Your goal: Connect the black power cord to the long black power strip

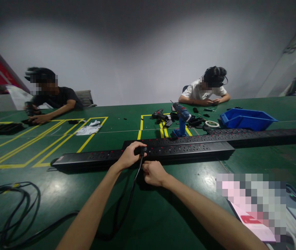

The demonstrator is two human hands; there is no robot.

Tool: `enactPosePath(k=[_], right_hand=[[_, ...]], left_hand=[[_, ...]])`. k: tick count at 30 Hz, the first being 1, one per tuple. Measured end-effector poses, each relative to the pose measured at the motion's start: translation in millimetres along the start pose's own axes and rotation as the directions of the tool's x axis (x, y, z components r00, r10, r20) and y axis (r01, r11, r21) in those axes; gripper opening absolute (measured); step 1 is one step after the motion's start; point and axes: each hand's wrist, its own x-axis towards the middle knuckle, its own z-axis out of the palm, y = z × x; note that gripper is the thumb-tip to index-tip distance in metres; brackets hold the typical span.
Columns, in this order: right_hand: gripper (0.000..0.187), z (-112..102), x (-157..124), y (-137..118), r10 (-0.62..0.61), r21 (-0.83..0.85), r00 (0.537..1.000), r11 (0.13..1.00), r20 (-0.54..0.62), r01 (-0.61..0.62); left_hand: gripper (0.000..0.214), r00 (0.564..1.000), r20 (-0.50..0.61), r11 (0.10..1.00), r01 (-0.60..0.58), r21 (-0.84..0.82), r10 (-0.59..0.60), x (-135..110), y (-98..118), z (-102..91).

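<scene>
While the left hand (pixel 130 156) clamps its fingers on the black plug (pixel 142 150) at the near power strip (pixel 189 150) mid-worktop (pixel 67 189), the right hand (pixel 154 173) curls beside the strip's near side; its grip is indeterminate.

wall (pixel 127 59) darker above | glare on green tabletop (pixel 56 185) | soft detail | edges stretched

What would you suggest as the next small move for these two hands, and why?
Probably a gentle downward press by the left hand, with the right hand steadying the nearest power strip: the left appears to hold the black cable at its end over the sockets, the right is by the strip's near side, and the seating is hidden.
</scene>
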Motion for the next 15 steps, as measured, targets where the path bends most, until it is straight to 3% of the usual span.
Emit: enactPosePath(k=[4,8,12,15], right_hand=[[0.007,-7.0,0.5,4.3,0.067,0.094,0.979,0.994,-0.194,-0.050],[0.008,-28.2,10.2,-1.3,0.126,0.122,0.934,0.988,-0.335,-0.090],[0.012,-47.7,39.9,-9.0,0.196,0.102,0.883,0.980,-0.426,-0.168],[0.020,-50.5,70.6,-8.9,0.260,0.061,0.861,0.964,-0.437,-0.261]], left_hand=[[0.040,1.000,-0.011,1.000,0.008,-0.004,-0.008,-0.5,-0.4,1.2],[0.056,0.999,-0.028,0.998,0.032,-0.061,-0.034,-1.6,-1.0,1.2],[0.068,1.000,-0.028,0.993,-0.006,-0.121,0.002,-1.8,-2.0,1.4],[0.081,0.998,-0.046,0.981,-0.048,-0.187,0.040,-1.4,-2.6,3.1]])
